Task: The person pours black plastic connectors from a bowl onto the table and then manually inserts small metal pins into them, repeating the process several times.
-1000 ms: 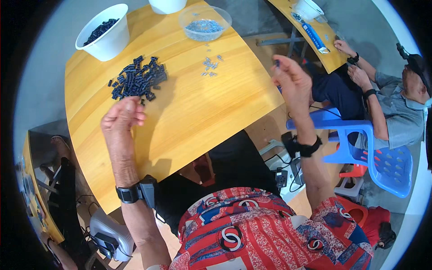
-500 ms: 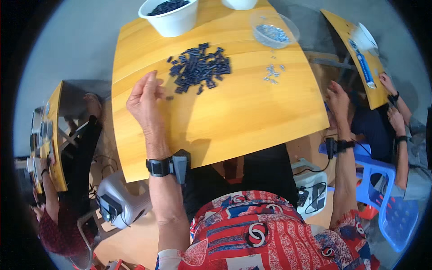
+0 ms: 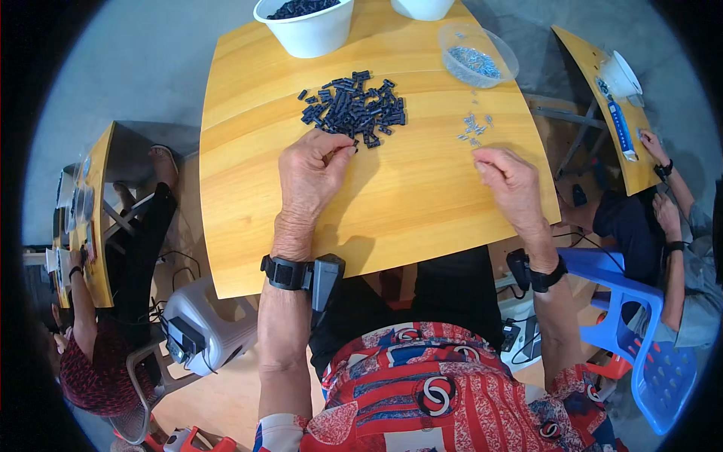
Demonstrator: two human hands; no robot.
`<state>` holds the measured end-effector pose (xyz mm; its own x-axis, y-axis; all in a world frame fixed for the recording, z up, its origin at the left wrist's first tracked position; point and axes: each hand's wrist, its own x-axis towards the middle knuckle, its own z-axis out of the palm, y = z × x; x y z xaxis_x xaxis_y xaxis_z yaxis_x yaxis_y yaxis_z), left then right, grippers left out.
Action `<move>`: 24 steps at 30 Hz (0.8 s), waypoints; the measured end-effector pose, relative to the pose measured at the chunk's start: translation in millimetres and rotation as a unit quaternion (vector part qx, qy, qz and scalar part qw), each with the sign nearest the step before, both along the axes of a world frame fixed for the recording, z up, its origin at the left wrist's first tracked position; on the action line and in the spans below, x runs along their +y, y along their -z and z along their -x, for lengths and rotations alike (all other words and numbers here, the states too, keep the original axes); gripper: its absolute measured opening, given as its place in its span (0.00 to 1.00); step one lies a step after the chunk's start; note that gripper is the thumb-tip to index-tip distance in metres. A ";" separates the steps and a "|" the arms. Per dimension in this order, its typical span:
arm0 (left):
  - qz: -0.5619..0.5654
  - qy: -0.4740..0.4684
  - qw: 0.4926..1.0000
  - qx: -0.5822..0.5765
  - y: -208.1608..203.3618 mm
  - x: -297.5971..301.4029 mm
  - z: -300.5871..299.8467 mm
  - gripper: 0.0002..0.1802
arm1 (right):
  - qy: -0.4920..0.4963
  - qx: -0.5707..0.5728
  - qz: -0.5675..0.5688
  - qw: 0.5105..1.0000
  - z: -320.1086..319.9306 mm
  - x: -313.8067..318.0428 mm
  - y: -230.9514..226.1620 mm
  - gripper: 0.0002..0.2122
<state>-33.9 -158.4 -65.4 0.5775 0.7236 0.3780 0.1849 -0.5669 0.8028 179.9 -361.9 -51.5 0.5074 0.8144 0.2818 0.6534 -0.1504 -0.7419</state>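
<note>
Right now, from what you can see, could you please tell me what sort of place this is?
It looks like a small workshop or workroom: a pile of dark parts and scattered shiny pieces lie on a wooden table, and a co-worker's hand is at a second table.

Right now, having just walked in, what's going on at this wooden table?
A person is working with small parts at the wooden table. The left hand is at the near edge of a dark pile, a small dark piece at its fingertips. The right hand is just nearer the person than some scattered silvery pieces; whether it holds anything is unclear. Beyond are a white tub of dark parts and a clear bowl of silvery ones.
</note>
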 end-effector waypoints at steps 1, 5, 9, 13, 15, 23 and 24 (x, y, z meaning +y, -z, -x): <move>-0.015 -0.001 1.000 0.004 0.7 0.4 0.7 0.04 | -0.001 0.000 0.001 1.000 5.5 4.6 -0.1 0.06; -0.024 -0.051 0.998 -0.032 9.1 12.3 7.7 0.04 | -0.008 -0.046 -0.016 0.999 14.9 13.4 4.7 0.05; 0.039 -0.242 0.964 -0.100 4.2 25.8 17.3 0.04 | 0.012 -0.028 -0.050 0.998 16.8 14.7 10.6 0.05; -0.001 -0.232 0.971 -0.065 8.8 32.3 25.6 0.04 | 0.011 -0.030 -0.054 0.998 17.8 16.2 12.7 0.05; 0.025 -0.223 0.974 -0.030 7.2 29.4 24.2 0.04 | 0.016 -0.016 -0.050 0.998 16.9 15.2 12.0 0.05; -0.025 -0.126 0.988 0.088 -5.7 4.2 7.3 0.07 | 0.014 -0.020 -0.047 0.999 12.8 12.8 12.6 0.05; -0.043 -0.133 0.985 0.100 -5.1 4.6 7.6 0.08 | 0.015 -0.015 -0.050 0.999 13.7 13.2 13.1 0.05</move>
<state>-41.4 -153.8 -60.3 0.4411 0.8300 0.3414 0.4863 -0.5408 0.6864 166.3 -348.8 -64.6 0.5204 0.7667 0.3761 0.6726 -0.0966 -0.7337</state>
